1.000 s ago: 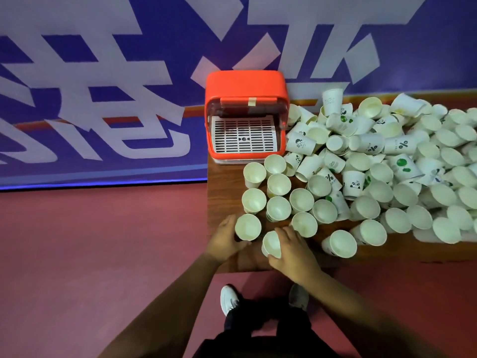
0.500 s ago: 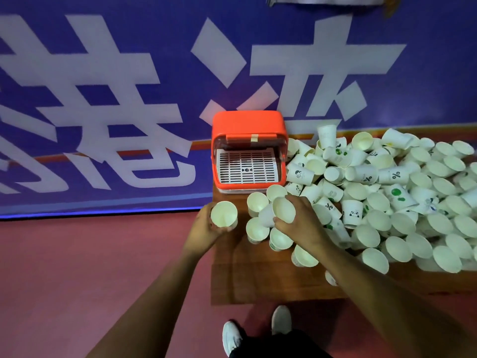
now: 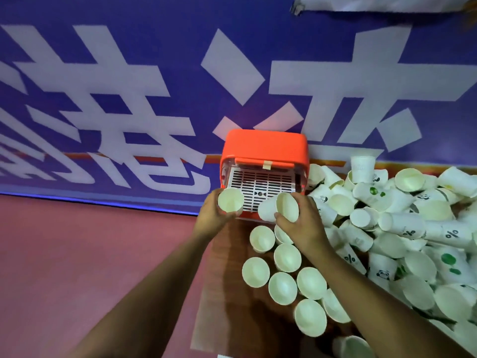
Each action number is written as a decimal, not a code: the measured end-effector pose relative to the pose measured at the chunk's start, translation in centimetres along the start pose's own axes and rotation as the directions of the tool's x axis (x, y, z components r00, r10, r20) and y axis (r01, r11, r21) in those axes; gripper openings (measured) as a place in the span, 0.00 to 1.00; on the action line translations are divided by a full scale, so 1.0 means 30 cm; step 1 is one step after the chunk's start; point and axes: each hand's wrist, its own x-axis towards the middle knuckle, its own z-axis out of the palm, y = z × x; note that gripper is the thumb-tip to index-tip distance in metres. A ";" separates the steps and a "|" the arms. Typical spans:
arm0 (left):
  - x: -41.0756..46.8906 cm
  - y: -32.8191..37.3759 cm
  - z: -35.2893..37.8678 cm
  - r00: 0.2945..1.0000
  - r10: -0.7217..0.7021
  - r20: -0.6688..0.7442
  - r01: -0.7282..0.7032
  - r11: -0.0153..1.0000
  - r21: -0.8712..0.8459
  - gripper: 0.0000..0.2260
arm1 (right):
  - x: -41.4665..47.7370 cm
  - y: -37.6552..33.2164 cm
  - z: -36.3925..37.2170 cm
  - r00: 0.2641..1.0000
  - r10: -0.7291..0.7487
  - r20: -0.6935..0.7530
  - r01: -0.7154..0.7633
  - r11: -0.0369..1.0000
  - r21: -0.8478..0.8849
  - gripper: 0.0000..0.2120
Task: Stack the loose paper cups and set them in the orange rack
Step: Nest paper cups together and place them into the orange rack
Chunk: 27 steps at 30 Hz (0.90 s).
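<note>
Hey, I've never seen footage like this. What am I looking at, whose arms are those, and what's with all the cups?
There is no machine here. A person wears a camera on the head, so this single picture looks down along their own arms. The left hand holds one paper cup. The right hand holds a second cup, tilted. Both are in front of the orange rack, which has a white grid inside. On the wooden table stand several upright cups. To their right lies a big heap of cups. Behind hangs a blue banner.
</note>
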 end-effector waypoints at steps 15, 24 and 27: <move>0.222 -0.112 0.124 0.998 -0.044 -0.055 0.060 0.940 0.336 0.34 | 0.140 0.069 0.101 0.999 -0.045 -0.010 0.045 0.997 0.058 0.28; 0.263 -0.179 0.105 0.997 0.029 0.065 -0.052 0.926 0.375 0.42 | 0.161 0.008 0.195 1.000 0.016 -0.018 -0.015 1.000 0.022 0.29; 0.247 -0.160 0.057 0.989 0.083 0.122 -0.117 0.945 0.306 0.42 | 0.169 -0.027 0.210 0.999 0.023 -0.022 -0.023 1.000 0.020 0.30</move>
